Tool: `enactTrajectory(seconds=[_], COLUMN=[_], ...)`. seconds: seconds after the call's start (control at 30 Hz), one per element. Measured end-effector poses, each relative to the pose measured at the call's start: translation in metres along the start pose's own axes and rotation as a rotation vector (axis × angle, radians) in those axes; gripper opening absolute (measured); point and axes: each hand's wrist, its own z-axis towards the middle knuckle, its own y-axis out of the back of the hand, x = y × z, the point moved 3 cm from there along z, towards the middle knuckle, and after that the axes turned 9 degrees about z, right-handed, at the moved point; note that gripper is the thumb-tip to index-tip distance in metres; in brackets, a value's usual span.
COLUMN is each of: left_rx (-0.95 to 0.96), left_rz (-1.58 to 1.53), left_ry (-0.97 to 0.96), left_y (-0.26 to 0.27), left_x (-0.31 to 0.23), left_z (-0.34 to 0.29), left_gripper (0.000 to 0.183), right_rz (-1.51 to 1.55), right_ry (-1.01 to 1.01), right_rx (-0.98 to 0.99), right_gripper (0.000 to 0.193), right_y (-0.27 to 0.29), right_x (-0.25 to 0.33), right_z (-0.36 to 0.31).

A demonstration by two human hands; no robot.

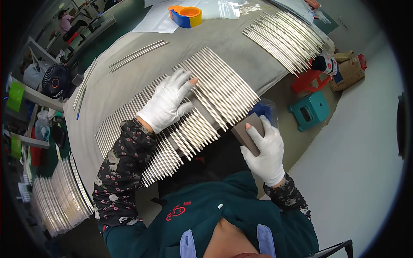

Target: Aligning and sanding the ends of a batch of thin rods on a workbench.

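Note:
A wide row of thin silvery metal rods [223,81] lies side by side across the near part of the table, their near ends jutting past its edge. My left hand [165,103], in a white glove with a bare thumb tip, rests on the middle of the row with its fingers spread. Gaps show between some rods around it. At the right of the row, my right hand [267,155], gloved likewise, grips a flat brown-grey rectangular block [245,134] close to the rod ends. Whether the block touches the rods I cannot tell.
More rods [284,41] lie at the far right, with a few loose ones [138,55] at the far left. An orange and blue tape dispenser [186,16] sits on papers at the back. A teal stool [310,111] and cardboard box [347,74] stand right of the table.

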Motion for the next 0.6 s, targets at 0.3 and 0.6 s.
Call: enactTrajectory(seconds=[0.3,0.6], left_rx=[0.087,0.082], left_rz=[0.227,0.24], left_ry=[-0.025,-0.025], left_y=[-0.028,-0.031], left_x=[-0.013,-0.018], left_z=[0.025,0.033], left_gripper=[0.054,0.055], right_rz=[0.06,0.089], right_ry=[0.193,0.184], right_rx=[0.053,0.042], right_gripper=[0.055,0.056], right_y=[-0.004,-0.009], right_x=[0.025,0.027], right_z=[0.017,0.008])
